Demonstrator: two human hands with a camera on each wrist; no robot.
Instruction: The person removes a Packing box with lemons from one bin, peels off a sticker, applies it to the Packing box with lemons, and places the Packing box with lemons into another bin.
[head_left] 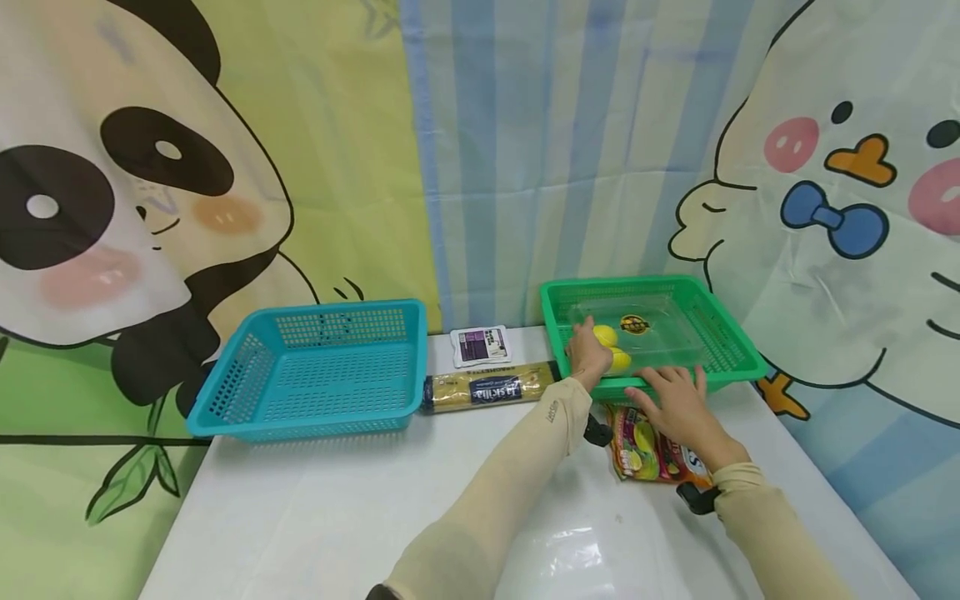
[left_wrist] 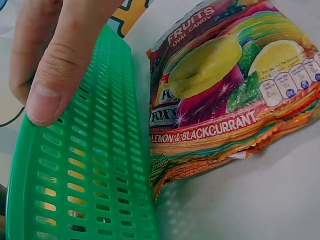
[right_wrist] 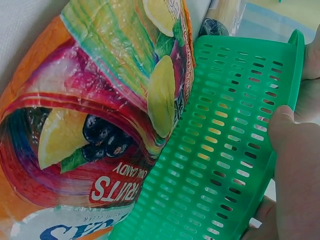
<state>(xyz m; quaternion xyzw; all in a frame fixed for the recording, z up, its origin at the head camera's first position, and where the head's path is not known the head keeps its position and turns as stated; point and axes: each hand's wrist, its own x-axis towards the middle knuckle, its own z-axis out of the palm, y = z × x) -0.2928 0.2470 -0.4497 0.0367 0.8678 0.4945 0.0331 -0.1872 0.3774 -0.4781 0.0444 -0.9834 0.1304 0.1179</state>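
In the head view my left hand (head_left: 588,352) reaches over the near left corner of the green basket (head_left: 735,342), beside yellow lemon-like items (head_left: 620,360). Its fingertips are partly hidden there, so I cannot tell whether they grip anything. My right hand (head_left: 678,410) holds the front rim, thumb (right_wrist: 282,120) outside and fingers over the top. Within the basket lies a clear plastic container (head_left: 663,325) with a dark round sticker. A bag of Fox's fruit candy (left_wrist: 215,95) rests on the table against the basket's front wall, under the right hand in the head view.
A blue basket (head_left: 337,367) stands at the left. Between the baskets lie a spaghetti pack (head_left: 487,387) and a white packet with a purple label (head_left: 480,345). Cartoon-printed curtains (head_left: 510,167) hang directly behind the white table (head_left: 315,517).
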